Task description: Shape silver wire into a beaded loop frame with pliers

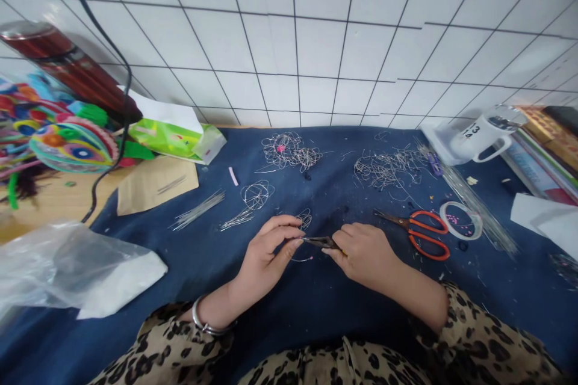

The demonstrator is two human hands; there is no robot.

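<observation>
My right hand [365,254] is closed around a pair of dark pliers [324,242], whose jaws point left. Between thumb and fingers, my left hand [272,246] pinches a thin wire [301,260] right at the tips of the pliers. The wire curves below the jaws and ends in a small pink bead. Just behind the fingertips lies a small coil of wire [305,218] on the dark blue cloth [311,319]. A round wire shape [257,194] and short cut wires [237,219] rest beyond my left hand.
Orange-handled scissors [428,234] and a round dish with pink beads [461,221] lie right of my right hand. Tangled wires [388,167] sit farther back. A white mug [481,135] stands back right; a plastic bag [76,264] lies left. A tiled wall [316,36] rises behind.
</observation>
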